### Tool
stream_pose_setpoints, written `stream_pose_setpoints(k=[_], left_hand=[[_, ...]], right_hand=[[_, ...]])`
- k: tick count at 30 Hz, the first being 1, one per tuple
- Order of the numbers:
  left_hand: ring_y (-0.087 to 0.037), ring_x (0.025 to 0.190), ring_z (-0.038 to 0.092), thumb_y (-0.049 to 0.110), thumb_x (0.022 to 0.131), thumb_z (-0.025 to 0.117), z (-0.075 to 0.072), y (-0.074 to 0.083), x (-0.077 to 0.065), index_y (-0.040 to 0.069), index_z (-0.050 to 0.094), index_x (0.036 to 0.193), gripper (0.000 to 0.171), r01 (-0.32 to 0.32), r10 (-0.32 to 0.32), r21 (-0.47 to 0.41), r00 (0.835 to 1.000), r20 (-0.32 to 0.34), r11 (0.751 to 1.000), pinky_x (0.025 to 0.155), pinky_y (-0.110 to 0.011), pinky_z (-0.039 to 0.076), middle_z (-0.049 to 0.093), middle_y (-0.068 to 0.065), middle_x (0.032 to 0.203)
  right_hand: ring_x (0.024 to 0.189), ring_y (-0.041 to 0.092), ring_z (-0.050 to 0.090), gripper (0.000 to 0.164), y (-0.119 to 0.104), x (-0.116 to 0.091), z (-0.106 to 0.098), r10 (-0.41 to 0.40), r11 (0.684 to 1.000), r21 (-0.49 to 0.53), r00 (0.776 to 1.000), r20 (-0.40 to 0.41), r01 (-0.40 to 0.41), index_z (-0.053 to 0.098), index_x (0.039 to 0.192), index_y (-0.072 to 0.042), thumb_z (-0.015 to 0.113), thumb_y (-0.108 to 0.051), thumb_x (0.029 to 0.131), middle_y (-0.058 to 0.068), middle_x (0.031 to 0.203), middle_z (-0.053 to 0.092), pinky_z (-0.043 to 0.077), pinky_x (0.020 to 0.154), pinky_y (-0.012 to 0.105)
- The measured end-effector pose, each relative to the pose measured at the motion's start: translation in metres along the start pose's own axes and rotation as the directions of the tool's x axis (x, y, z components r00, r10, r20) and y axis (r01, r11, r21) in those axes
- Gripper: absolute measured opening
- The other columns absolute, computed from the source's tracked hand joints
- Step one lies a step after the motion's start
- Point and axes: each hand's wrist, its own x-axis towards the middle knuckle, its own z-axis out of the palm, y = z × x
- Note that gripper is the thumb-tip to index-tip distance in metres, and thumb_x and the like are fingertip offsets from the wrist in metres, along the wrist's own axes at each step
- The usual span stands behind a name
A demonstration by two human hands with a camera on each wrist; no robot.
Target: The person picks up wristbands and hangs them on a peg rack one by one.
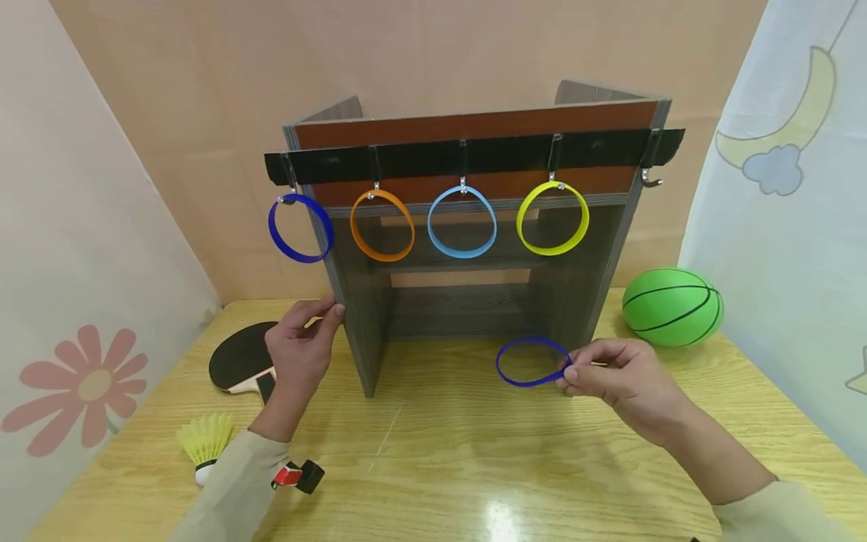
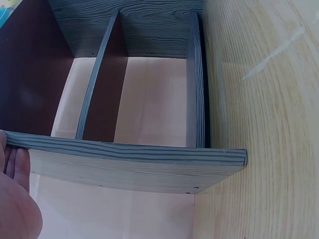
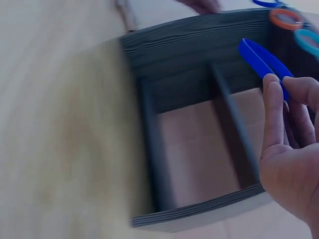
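My right hand [image 1: 626, 380] pinches a dark blue ring [image 1: 535, 341], like a silicone wristband, between thumb and fingers, in front of the lower right of a grey wooden shelf [image 1: 355, 331]. The right wrist view shows the same blue ring [image 3: 259, 62] jutting from the fingertips. With thumb and fingers my left hand [image 1: 301, 346] grips the front edge of the shelf's left side panel. Along a black strip [image 1: 420, 159] on the shelf front are metal hooks. From these hang a dark blue ring [image 1: 328, 218], an orange one, a light blue one and a yellow ring [image 1: 584, 226]. The rightmost hook [image 1: 650, 179] is bare.
A green ball [image 1: 673, 307] lies on the table right of the shelf. On the left are a black table tennis bat [image 1: 240, 354] and a yellow shuttlecock [image 1: 206, 440]. A beige backdrop [image 1: 440, 53] rises behind, with patterned curtains at both sides.
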Motion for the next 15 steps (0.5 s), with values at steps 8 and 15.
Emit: stream_pose_setpoints(k=[8,15], left_hand=[[-0.011,0.076,0.065,-0.018,0.078,0.067,-0.001,0.0,-0.001,-0.014,0.068,0.089,0.012,-0.003,0.003,0.004,1.0,0.004,1.0,0.072,-0.024,0.055,0.064,-0.024,0.08],[-0.011,0.077,0.065,-0.018,0.078,0.067,-0.001,-0.002,0.0,-0.014,0.068,0.088,0.01,-0.03,0.03,-0.007,1.0,0.004,1.0,0.071,-0.024,0.056,0.064,-0.024,0.079]], right_hand=[[0.087,0.028,0.067,0.036,-0.034,0.007,-0.003,-0.203,0.961,0.193,0.979,0.0,0.199,0.067,0.095,0.009,0.035,0.025,0.089,0.018,0.093,0.067,0.054,0.082,0.031],[0.084,0.035,0.067,0.031,-0.061,0.012,-0.006,-0.307,0.887,0.339,0.949,-0.073,0.313,0.062,0.096,0.021,0.032,0.027,0.089,0.03,0.093,0.065,0.054,0.082,0.038]])
